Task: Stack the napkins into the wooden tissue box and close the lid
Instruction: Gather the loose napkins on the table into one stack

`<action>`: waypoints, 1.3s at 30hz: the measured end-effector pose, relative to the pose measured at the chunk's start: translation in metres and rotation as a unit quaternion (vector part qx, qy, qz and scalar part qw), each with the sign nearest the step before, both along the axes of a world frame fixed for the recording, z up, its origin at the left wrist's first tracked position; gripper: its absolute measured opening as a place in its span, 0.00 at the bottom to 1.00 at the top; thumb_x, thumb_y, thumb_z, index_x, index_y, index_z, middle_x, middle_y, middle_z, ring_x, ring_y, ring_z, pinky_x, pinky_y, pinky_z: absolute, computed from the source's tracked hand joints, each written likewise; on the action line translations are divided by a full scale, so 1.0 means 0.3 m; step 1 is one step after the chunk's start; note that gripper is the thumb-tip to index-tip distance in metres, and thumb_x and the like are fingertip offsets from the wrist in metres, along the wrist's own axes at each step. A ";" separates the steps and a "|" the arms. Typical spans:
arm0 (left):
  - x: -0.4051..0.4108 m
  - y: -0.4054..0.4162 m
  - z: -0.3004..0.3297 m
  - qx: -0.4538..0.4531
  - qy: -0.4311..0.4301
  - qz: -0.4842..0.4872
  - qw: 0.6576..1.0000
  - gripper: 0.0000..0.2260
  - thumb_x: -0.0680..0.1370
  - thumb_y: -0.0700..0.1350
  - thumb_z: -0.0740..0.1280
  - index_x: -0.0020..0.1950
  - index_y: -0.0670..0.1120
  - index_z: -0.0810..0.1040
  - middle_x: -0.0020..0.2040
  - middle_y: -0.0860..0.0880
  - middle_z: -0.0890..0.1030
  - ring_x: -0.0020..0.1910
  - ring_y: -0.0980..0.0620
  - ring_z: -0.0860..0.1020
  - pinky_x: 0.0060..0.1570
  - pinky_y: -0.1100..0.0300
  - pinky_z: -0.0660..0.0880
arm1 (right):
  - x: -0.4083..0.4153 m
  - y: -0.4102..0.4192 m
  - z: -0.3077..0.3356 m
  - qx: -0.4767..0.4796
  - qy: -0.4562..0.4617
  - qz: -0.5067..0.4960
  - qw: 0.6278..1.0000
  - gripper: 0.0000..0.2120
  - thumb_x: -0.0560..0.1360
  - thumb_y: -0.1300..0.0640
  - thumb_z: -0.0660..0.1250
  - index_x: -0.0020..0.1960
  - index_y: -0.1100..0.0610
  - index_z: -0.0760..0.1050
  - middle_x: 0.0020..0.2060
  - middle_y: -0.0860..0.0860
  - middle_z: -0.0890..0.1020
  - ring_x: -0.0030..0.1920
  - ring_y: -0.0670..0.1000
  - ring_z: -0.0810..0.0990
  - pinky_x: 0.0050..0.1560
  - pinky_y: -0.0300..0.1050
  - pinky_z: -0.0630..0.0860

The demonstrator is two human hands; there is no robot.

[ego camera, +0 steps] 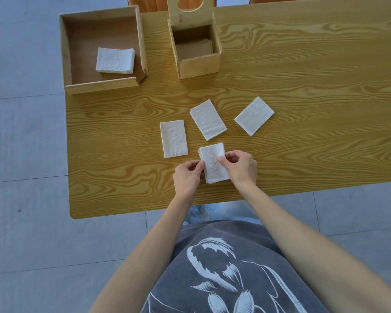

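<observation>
A small stack of folded white napkins (213, 162) lies near the table's front edge. My left hand (186, 177) pinches its left side and my right hand (240, 166) pinches its right side. Three more folded napkins lie flat beyond it: one on the left (173, 138), one in the middle (208, 119) and one on the right (254, 115). The wooden tissue box (199, 66) stands at the back centre with its lid (190, 7) swung upright; the lid has an oval hole. Some napkins lie in its shaded bottom.
A larger open wooden tray (102, 85) sits at the back left with a stack of white napkins (115, 61) inside. The wooden table (314, 98) ends close to my body. Grey tiled floor surrounds it. Chair backs show beyond the far edge.
</observation>
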State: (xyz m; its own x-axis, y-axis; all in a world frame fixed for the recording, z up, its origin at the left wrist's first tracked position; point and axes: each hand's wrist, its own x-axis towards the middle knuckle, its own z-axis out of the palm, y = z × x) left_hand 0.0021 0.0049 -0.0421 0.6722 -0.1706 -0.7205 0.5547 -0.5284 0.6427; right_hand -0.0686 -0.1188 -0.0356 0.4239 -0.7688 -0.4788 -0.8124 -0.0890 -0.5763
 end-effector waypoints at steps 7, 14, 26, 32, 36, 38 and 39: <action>0.003 -0.002 0.010 0.032 -0.032 -0.028 0.999 0.09 0.78 0.50 0.71 0.53 0.47 0.85 0.42 0.50 0.87 0.40 0.53 0.85 0.49 0.49 0.84 | 0.014 0.008 0.020 -0.088 0.073 0.052 0.992 0.21 0.71 0.44 0.74 0.60 0.51 0.77 0.51 0.49 0.82 0.52 0.52 0.80 0.48 0.50 0.78; 0.088 0.033 0.088 0.132 -0.148 -0.002 0.980 0.10 0.78 0.55 0.69 0.56 0.52 0.80 0.47 0.57 0.82 0.47 0.53 0.83 0.46 0.56 0.77 | 0.058 0.009 0.033 -0.045 0.097 0.053 0.993 0.15 0.72 0.45 0.73 0.54 0.52 0.80 0.49 0.48 0.84 0.50 0.53 0.82 0.44 0.46 0.76; 0.243 0.004 0.059 0.256 -0.116 -0.049 0.959 0.24 0.76 0.55 0.72 0.68 0.47 0.72 0.66 0.44 0.75 0.67 0.43 0.73 0.66 0.45 0.71 | 0.072 0.008 0.034 -0.018 0.078 0.040 0.996 0.14 0.72 0.44 0.74 0.52 0.51 0.79 0.46 0.46 0.83 0.48 0.51 0.81 0.45 0.48 0.78; 0.229 0.025 0.062 0.182 -0.123 -0.008 0.976 0.14 0.79 0.52 0.68 0.61 0.46 0.79 0.52 0.50 0.81 0.51 0.48 0.79 0.52 0.53 0.76 | 0.078 -0.003 0.035 -0.004 0.080 0.036 0.996 0.13 0.72 0.44 0.74 0.50 0.51 0.79 0.46 0.47 0.84 0.48 0.51 0.82 0.44 0.46 0.77; 0.219 0.040 0.074 0.057 -0.073 0.077 0.993 0.12 0.79 0.48 0.70 0.60 0.44 0.80 0.52 0.49 0.83 0.51 0.50 0.81 0.54 0.55 0.78 | 0.075 -0.011 0.034 -0.002 0.077 0.031 0.997 0.13 0.73 0.45 0.73 0.51 0.52 0.81 0.47 0.49 0.85 0.48 0.52 0.83 0.43 0.45 0.76; 0.204 0.042 0.092 -0.008 -0.030 0.109 0.994 0.11 0.79 0.46 0.71 0.59 0.44 0.79 0.52 0.48 0.84 0.49 0.52 0.81 0.53 0.56 0.78 | 0.072 -0.017 0.032 0.003 0.071 0.029 0.997 0.12 0.73 0.46 0.73 0.51 0.53 0.82 0.48 0.50 0.85 0.49 0.53 0.83 0.43 0.45 0.76; 0.193 0.043 0.097 -0.031 -0.014 0.109 0.993 0.09 0.79 0.46 0.71 0.58 0.45 0.79 0.50 0.49 0.84 0.48 0.53 0.81 0.51 0.57 0.77 | 0.071 -0.020 0.032 0.006 0.069 0.026 0.997 0.12 0.73 0.47 0.73 0.51 0.53 0.82 0.48 0.50 0.86 0.49 0.53 0.83 0.44 0.45 0.76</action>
State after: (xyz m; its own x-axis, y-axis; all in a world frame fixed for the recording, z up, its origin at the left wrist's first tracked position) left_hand 0.0600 0.0179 -0.0130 0.7172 -0.0617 -0.6942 0.6340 -0.3559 0.6866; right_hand -0.0474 -0.1247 -0.0259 0.3929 -0.7412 -0.5444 -0.8786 -0.1277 -0.4602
